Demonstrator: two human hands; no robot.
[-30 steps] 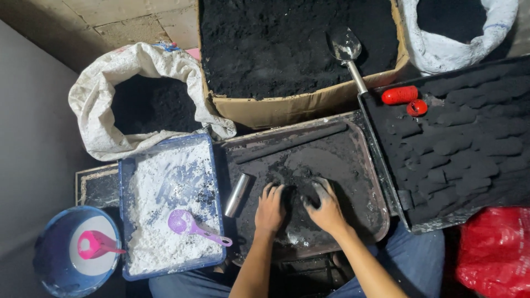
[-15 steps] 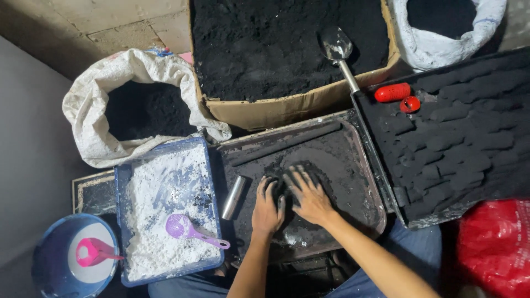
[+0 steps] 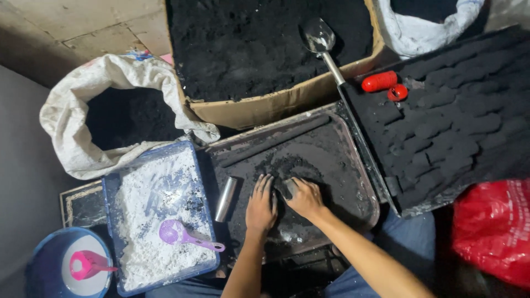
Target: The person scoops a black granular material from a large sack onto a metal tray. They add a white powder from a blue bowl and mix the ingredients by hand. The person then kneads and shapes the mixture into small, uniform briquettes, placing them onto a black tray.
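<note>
black, damp-looking powder heaped in a lump (image 3: 287, 185) in the middle of a dark metal tray (image 3: 353, 144), pressed between both hands. left hand (image 3: 260, 203) flat, fingers stretched and spread, palm down on the powder just left of the lump. right hand (image 3: 302, 196) curled loosely over the lump's right side, fingers bent around it, touching it, not closed into a fist. short metal cylinder (image 3: 225, 198) lying on the tray's left edge, just beside the left hand but apart from it. left of the tray, a blue plastic tray (image 3: 113, 190) filled with white powder, a purple plastic scoop (image 3: 183, 234) lying in it. further down left, a blue bucket (image 3: 38, 259) with a pink scoop (image 3: 87, 265) inside. above the blue tray, an open white sack (image 3: 72, 118) holding dark powder. behind the metal tray, a cardboard box (image 3: 265, 107) full of black powder, a steel scoop (image 3: 320, 45) resting in it with its handle over the box's rim. to the right, a black board (image 3: 386, 185) covered in rows of dark moulded lumps, two red plastic pieces (image 3: 384, 84) lying at its upper left corner. second white sack (image 3: 414, 30) at top right, red plastic bag (image 3: 491, 232) at lower right. blue jeans (image 3: 353, 281) under the forearms at the bottom.
</note>
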